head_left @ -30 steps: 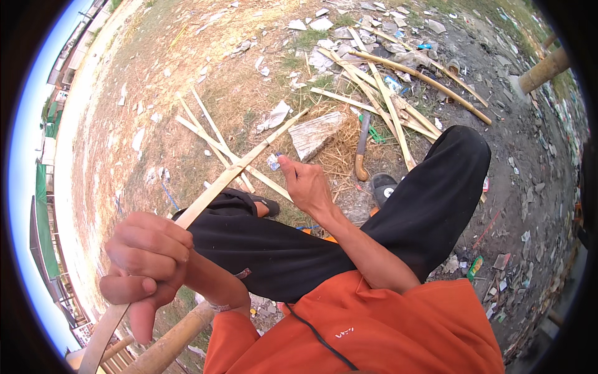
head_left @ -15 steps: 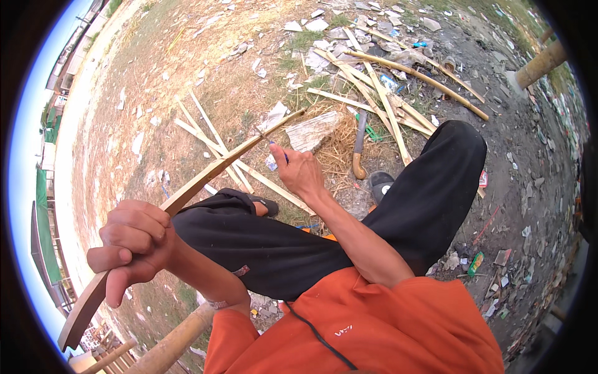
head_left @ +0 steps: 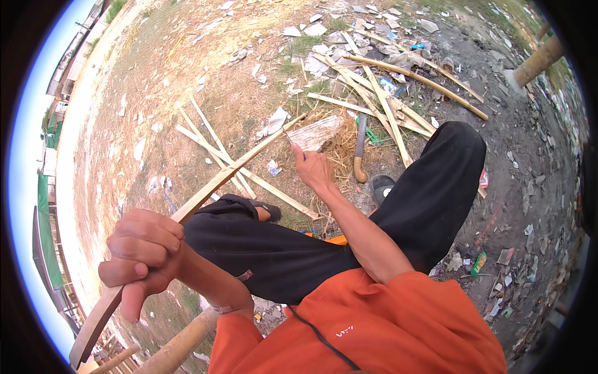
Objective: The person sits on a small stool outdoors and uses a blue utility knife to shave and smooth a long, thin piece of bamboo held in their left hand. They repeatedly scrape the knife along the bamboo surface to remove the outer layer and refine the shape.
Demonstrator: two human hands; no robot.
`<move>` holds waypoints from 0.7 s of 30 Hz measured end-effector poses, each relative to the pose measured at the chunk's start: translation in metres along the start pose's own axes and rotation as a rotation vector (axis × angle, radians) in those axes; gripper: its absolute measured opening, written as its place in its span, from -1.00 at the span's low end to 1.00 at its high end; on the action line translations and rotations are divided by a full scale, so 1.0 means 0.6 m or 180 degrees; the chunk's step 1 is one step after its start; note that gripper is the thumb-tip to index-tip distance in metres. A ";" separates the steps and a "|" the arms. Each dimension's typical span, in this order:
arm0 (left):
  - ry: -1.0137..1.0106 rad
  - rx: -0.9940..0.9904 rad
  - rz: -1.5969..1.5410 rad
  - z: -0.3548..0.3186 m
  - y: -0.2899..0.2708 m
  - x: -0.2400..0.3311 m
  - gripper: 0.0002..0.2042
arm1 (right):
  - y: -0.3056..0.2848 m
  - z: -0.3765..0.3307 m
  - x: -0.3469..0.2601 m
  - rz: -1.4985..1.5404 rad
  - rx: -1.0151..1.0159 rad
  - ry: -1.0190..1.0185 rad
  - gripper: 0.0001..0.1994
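The right hand [head_left: 313,168], fingers closed round a slim tool [head_left: 287,134], has moved nearer the pale strip's [head_left: 212,189] far tip, suggesting a stroke along it; the left hand [head_left: 144,249] clamps it above the ground [head_left: 230,93]

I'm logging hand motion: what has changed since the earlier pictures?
The right hand has moved forward and rightward, nearer the far end of the pale strip. No grip visibly changed: the left hand still clasps the strip. The wooden-handled blade lies where it was.
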State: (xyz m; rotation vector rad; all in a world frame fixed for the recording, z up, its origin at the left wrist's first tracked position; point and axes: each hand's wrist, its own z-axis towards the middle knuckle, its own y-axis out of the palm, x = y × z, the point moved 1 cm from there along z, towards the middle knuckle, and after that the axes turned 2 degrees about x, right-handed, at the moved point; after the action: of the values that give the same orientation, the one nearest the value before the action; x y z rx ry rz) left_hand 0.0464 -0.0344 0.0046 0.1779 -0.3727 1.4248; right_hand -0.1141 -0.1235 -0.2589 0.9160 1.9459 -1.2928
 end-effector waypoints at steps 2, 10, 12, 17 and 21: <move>-0.0124 0.0127 0.0048 -0.006 0.014 0.003 -0.51 | -0.014 -0.006 0.003 0.0002 -0.0254 0.0089 -0.31; -0.0227 0.0384 0.0084 -0.011 -0.022 0.001 -0.48 | 0.025 0.000 -0.006 0.0282 0.0240 -0.0549 -0.33; -0.0220 0.0326 0.0124 -0.013 -0.025 0.002 -0.50 | 0.033 0.005 -0.008 0.0143 0.0345 -0.0534 -0.34; -0.0240 0.0562 0.0178 -0.021 -0.030 0.009 -0.50 | 0.052 0.002 -0.023 0.0097 0.0536 -0.0446 -0.34; -0.0267 0.0965 0.0408 -0.030 -0.023 0.001 -0.51 | 0.038 0.007 -0.031 0.0015 0.0415 -0.0217 -0.33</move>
State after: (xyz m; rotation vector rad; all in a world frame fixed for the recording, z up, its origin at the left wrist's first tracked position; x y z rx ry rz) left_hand 0.0630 -0.0295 -0.0105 0.4680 -0.2378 1.5999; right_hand -0.0845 -0.1252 -0.2567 0.9262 1.8238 -1.4433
